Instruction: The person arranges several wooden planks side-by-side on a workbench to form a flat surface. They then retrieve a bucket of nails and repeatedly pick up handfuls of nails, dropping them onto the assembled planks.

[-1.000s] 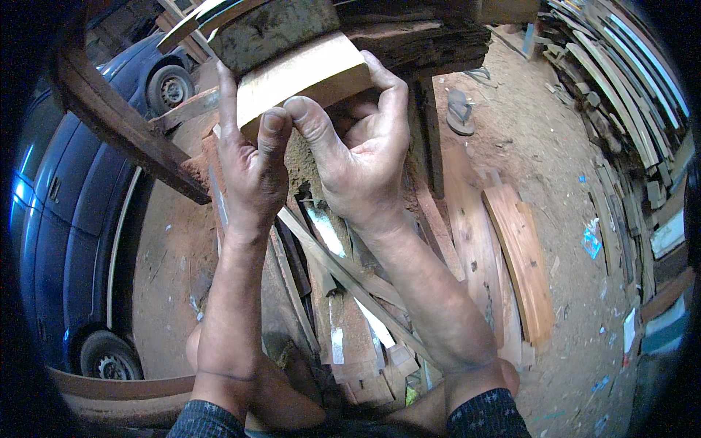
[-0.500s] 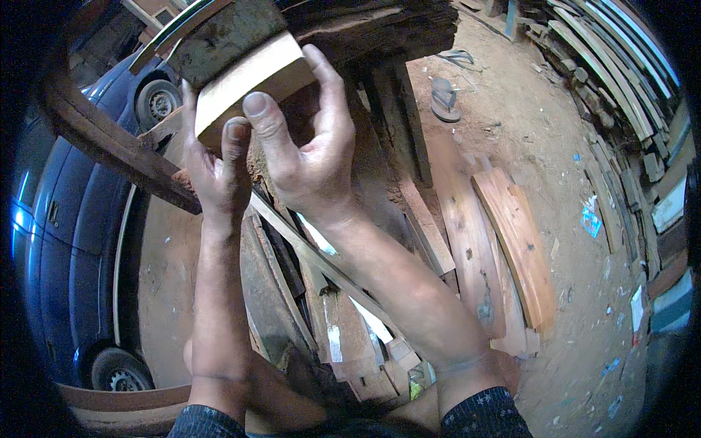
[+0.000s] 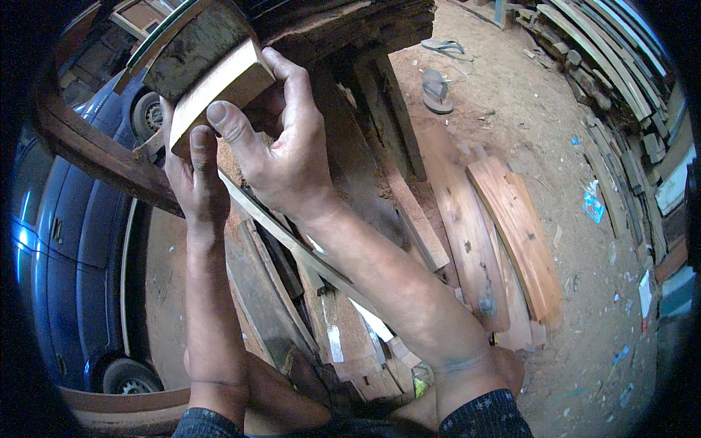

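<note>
A pale, squared wooden block (image 3: 217,86) is held at the upper left, tilted so its right end sits higher. Its far side meets a dark, worn, flat surface (image 3: 196,57); whether they press together I cannot tell. My left hand (image 3: 194,179) grips the block's left end, thumb on the near side and fingers mostly hidden behind. Around the right end curls my right hand (image 3: 286,157), its thumb near the left thumb and its index finger along the far right corner.
A heavy dark timber beam (image 3: 358,33) stands beyond my hands. Offcuts and planks (image 3: 274,292) lie below my arms, with reddish boards (image 3: 515,233) to the right. A blue vehicle (image 3: 84,255) is at left. Sandals (image 3: 437,91) and stacked lumber (image 3: 599,58) are at far right.
The wooden block and both hands have shifted left and slightly nearer in the picture. The whole view has also shifted a little. Both hands keep their grip.
</note>
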Available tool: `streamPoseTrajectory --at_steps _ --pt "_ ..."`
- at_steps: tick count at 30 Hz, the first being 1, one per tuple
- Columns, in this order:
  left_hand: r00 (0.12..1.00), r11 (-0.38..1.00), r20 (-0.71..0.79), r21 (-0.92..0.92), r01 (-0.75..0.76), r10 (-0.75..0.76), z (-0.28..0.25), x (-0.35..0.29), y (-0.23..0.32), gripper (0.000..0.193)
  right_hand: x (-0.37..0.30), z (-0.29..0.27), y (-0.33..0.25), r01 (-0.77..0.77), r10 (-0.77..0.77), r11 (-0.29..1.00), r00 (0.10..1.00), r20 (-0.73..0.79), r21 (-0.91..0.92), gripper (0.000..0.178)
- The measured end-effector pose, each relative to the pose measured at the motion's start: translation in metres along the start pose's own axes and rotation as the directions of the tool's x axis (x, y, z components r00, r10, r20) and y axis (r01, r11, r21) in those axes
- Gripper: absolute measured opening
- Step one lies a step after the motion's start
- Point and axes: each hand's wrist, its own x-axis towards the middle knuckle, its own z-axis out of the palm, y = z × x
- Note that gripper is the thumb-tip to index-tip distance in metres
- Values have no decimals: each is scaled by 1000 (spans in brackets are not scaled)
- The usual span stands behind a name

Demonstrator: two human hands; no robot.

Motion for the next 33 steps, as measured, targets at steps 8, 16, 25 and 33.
streamPoseTrajectory --at_steps 8,16,25,33 --pt "998 995 -57 -96 -14 9 -1 1 6 102 1 2 -3 -53 53 999 998 31 2 69" --pt "996 997 -72 -60 45 -49 1 4 29 107 7 2 -16 -111 109 993 992 68 28 65" --pt "998 981 -33 -187 54 -61 -4 -2 19 99 8 -1 -17 -129 128 992 987 97 8 62" --pt "999 990 -41 -139 22 -28 2 3 22 86 18 -6 -17 -184 185 983 978 96 -22 61"
